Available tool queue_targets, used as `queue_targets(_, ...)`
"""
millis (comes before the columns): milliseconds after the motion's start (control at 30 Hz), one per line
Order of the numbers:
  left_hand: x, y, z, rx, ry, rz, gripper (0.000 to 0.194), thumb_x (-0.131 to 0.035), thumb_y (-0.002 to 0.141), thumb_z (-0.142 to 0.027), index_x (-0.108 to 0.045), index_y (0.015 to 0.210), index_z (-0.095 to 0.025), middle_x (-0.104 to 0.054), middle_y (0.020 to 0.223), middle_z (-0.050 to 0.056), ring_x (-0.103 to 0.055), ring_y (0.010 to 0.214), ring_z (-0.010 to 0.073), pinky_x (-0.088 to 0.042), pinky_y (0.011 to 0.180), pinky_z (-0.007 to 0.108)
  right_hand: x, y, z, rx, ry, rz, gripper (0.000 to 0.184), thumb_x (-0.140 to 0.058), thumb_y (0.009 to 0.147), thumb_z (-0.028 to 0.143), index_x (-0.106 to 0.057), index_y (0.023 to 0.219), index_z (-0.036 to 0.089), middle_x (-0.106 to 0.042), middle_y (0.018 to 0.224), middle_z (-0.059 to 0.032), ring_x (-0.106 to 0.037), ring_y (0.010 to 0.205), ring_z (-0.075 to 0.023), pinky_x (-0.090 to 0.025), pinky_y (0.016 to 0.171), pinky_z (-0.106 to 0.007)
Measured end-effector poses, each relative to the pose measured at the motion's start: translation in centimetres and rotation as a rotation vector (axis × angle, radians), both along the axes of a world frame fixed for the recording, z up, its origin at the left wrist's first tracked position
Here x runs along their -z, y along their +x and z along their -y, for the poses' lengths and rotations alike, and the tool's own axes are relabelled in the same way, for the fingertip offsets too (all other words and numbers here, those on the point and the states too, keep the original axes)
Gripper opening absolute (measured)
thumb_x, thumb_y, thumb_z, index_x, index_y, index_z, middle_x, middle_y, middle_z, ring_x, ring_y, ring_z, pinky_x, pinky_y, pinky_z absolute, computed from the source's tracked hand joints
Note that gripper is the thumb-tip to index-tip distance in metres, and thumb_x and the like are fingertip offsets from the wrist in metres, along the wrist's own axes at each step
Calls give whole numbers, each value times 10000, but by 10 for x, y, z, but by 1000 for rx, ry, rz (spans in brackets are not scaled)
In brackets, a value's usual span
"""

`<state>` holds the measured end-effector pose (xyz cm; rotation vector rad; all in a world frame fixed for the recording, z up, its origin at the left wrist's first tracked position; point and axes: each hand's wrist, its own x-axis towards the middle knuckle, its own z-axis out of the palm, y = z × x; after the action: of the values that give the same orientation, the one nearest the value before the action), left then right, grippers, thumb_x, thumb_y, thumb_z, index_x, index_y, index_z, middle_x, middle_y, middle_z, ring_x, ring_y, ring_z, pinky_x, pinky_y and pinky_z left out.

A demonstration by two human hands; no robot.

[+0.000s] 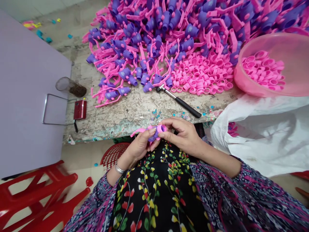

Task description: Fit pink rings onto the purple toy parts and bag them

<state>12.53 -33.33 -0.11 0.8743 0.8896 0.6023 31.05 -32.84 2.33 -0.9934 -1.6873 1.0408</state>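
Note:
Both my hands meet at the near edge of the worn table [130,112], just above my lap. My left hand [140,145] is closed around a purple plastic piece with a pink handle [154,132] that sticks out to the left. My right hand [182,133] has its fingers curled over the piece's right end, where a pink ring [162,128] sits on its mouth. A silver bangle is on my left wrist.
A large heap of purple-and-pink pieces [154,42] covers the far table, with loose pink rings [202,75] beside it. A hammer [180,102] lies before the heap. A pink basin of rings [272,66] sits right, above a white sack [265,132]. Red stools [41,196] stand lower left.

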Motion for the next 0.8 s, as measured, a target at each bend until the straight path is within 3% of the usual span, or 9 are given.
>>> queue_targets(233, -6, 5, -4, 8, -35, 31, 486, -503, 859, -614, -505, 640, -181, -407, 406, -58, -317, 368, 64, -218, 432, 249, 4, -1, 2, 13, -47, -28, 239, -659, 893, 403, -675, 1022, 202, -663, 796, -4, -580, 671, -124, -482, 643, -258)
queue_targets(567, -6, 5, -5, -8, -28, 106, 476, -486, 879, -574, -510, 621, -174, -394, 384, -51, -308, 359, 64, -216, 446, 250, 8, 0, 4, 1, 44, 12, 288, -606, 930, 328, -628, 1183, 193, -639, 845, -17, -586, 719, -134, -496, 683, -278)
queue_targets(800, -3, 1, -4, 25, -23, 76, 461, -496, 877, -576, -529, 654, -173, -420, 414, -52, -317, 372, 66, -203, 446, 258, 9, 3, 5, -9, 91, 92, 272, -605, 940, 334, -628, 1183, 214, -645, 856, -24, -602, 767, -156, -500, 713, -300)
